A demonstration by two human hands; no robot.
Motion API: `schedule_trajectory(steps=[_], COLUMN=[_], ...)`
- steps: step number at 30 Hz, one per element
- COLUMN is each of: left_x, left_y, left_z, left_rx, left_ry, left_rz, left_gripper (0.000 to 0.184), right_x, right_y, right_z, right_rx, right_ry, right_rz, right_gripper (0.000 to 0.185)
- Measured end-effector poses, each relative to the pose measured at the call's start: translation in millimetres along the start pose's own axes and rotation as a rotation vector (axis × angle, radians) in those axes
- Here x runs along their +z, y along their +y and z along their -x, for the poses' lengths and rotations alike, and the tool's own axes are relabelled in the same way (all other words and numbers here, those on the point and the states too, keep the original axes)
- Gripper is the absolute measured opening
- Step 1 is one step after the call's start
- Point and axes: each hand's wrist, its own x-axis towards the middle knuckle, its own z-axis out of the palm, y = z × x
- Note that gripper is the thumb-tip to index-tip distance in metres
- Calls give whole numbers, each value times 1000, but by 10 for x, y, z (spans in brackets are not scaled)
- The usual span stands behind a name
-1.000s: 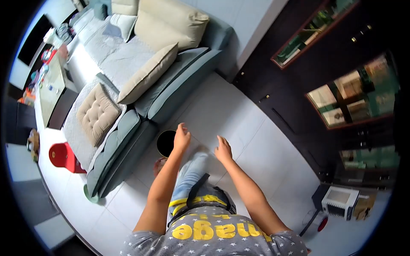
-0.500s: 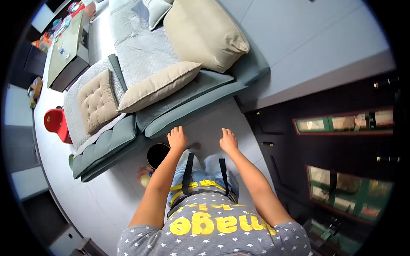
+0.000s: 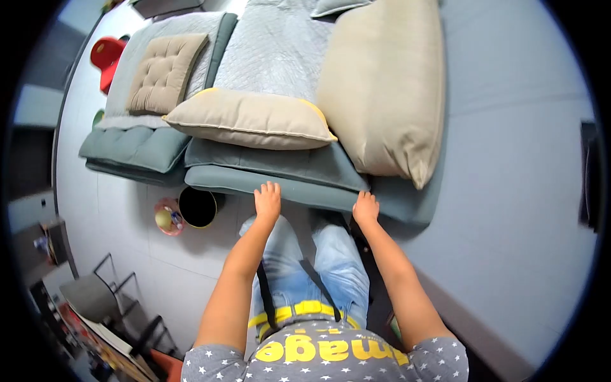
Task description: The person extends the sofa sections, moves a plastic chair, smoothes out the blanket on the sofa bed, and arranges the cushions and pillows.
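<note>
My left hand (image 3: 268,202) reaches the rear edge of the teal sofa backrest (image 3: 235,182), its fingers extended a little apart over the edge. Farther right, my right hand (image 3: 365,208) is at the same backrest near its right end, fingers slightly bent and nothing visible in them. Beyond the hands, a beige cushion with yellow edging (image 3: 248,119) leans on the grey-green back cushion (image 3: 273,158). A large beige cushion (image 3: 388,83) stands at the sofa's right end. Whether either palm presses on the sofa cannot be seen.
A black round bin (image 3: 198,207) and a pink basket (image 3: 169,218) with a pale round item stand on the floor left of my legs. A tufted beige cushion (image 3: 167,73) lies on the left seat. A red chair (image 3: 107,60) is beyond. A grey chair (image 3: 92,297) stands lower left.
My view has turned right and come closer to the sofa back. Both hands have gone from hanging in the air behind it to its rear edge. The dark cabinet has left most of the view.
</note>
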Motion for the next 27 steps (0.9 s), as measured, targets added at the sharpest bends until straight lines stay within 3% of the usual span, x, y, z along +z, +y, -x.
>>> schedule_trajectory(steps=[2, 4, 7, 10, 14, 16, 17, 20, 22, 24, 27], left_x=[47, 125, 212, 378, 522, 595, 644, 701, 540, 121, 107], left_y=[224, 366, 425, 419, 403, 419, 376, 156, 114, 77, 116], left_z=[-244, -445, -695, -823, -1052, -1184, -1210, -1245, -1230, -1209, -1169], left_rx=[-44, -82, -242, -345, -234, -131, -134, 137, 344, 429, 419], left_ry=[-65, 67, 5, -5, 106, -136, -145, -138, -221, -386, -446], left_rz=[-17, -100, -86, -52, -309, -444, -443, -201, -316, -288, -345], left_gripper=[46, 48, 46, 43, 32, 32, 32, 23, 18, 18, 19], right_x=[166, 420, 614, 892, 1028, 1026, 1031, 977, 894, 744, 509], right_y=[132, 197, 227, 268, 493, 610, 610, 568, 564, 560, 555], right_z=[-310, -531, -694, -867, -1016, -1015, -1017, -1045, -1029, -1129, -1154], right_rx=[-70, -91, -100, -28, -188, -432, -440, -388, -467, -629, -701], right_ry=[-40, -79, -113, -93, -86, 4, -2, -69, -253, -356, -373], right_rz=[83, 139, 167, 317, 335, 370, 369, 256, 320, 376, 371], right_gripper=[35, 28, 25, 21, 18, 16, 16, 14, 17, 19, 21])
